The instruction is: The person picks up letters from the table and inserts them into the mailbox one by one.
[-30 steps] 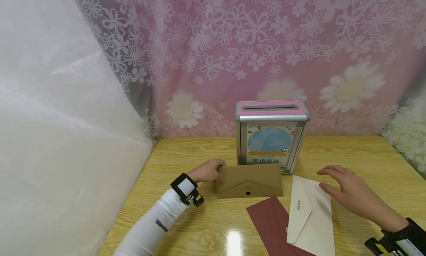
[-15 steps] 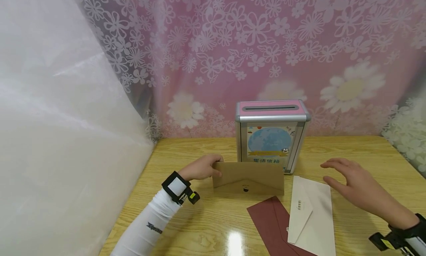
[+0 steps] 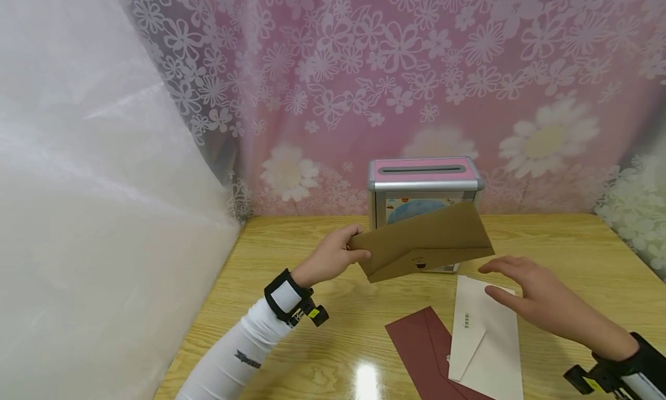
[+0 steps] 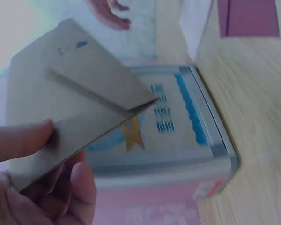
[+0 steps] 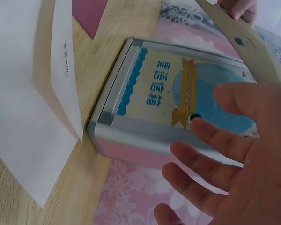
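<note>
Aloft in front of the pink-topped box (image 3: 426,185), the plain brown envelope (image 3: 426,235) tilts with its long axis from just below 9 o'clock to just above 3 in the head view, its flap bearing a small dark mark. The left hand (image 3: 331,255), forearm reaching in from 7 o'clock, has its grip pinching the 9 o'clock end; at 4 o'clock, near a cream envelope (image 3: 484,348), the right hand's (image 3: 546,302) grip is free, fingers apart.

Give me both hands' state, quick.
Left hand: closed, holding the brown envelope by one end.
Right hand: open, holding nothing, near the white envelope.
</note>
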Demonstrator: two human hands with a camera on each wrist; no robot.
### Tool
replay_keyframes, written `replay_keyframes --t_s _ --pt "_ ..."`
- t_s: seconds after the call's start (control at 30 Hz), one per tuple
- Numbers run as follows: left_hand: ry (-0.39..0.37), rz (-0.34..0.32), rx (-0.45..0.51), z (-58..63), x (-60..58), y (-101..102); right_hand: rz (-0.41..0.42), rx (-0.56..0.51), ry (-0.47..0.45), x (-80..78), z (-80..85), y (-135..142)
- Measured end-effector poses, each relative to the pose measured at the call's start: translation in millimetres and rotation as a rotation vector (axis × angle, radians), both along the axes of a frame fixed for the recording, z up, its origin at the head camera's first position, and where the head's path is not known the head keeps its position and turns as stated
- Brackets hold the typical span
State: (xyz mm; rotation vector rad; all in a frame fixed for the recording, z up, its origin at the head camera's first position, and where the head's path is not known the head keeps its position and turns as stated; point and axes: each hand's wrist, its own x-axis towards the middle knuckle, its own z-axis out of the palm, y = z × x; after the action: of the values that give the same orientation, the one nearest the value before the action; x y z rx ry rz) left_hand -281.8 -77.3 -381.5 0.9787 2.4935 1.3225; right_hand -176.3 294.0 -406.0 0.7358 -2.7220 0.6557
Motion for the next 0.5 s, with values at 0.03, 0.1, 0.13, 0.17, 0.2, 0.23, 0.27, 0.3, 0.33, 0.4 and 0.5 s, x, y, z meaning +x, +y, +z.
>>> replay_keyframes --t_s 0.03,0.1,0.13,0.17,0.2,0.23,0.27,0.3,0.33,0.4,0.5 --pt "-0.007 -0.004 0.032 1.0 1.9 3 0.012 -0.003 -0.001 0.6 0.4 -3" --pt "-0.017 -0.015 0.092 2.1 5.5 10 0.037 -0.014 -0.002 1.0 2.1 -10" --pt "-0.023 -0.023 0.12 2.8 7.7 14 0.049 -0.02 -0.008 1.1 3.5 -14" --pt "-0.035 -0.032 0.148 3.5 10.2 18 0.059 -0.028 -0.017 1.1 5.0 -18" --pt "-0.041 -0.038 0.169 4.7 13.1 22 0.069 -0.037 -0.026 0.9 6.8 -22" --pt "-0.049 -0.047 0.193 7.7 17.6 26 0.079 -0.051 -0.039 0.7 8.8 -25" --pt "-0.058 -0.056 0.216 10.2 22.2 30 0.09 -0.066 -0.05 0.3 10.7 -29" --pt "-0.063 -0.066 0.235 13.4 27.2 33 0.097 -0.083 -0.059 0.1 12.4 -32" --pt "-0.067 -0.072 0.251 16.3 32.5 37 0.097 -0.098 -0.06 -0.1 13.4 -34" --pt "-0.069 -0.072 0.273 20.0 42.1 43 0.098 -0.127 -0.05 -0.9 13.5 -38" --pt "-0.044 -0.058 0.291 16.9 49.1 49 0.083 -0.148 -0.015 -3.0 11.0 -39"
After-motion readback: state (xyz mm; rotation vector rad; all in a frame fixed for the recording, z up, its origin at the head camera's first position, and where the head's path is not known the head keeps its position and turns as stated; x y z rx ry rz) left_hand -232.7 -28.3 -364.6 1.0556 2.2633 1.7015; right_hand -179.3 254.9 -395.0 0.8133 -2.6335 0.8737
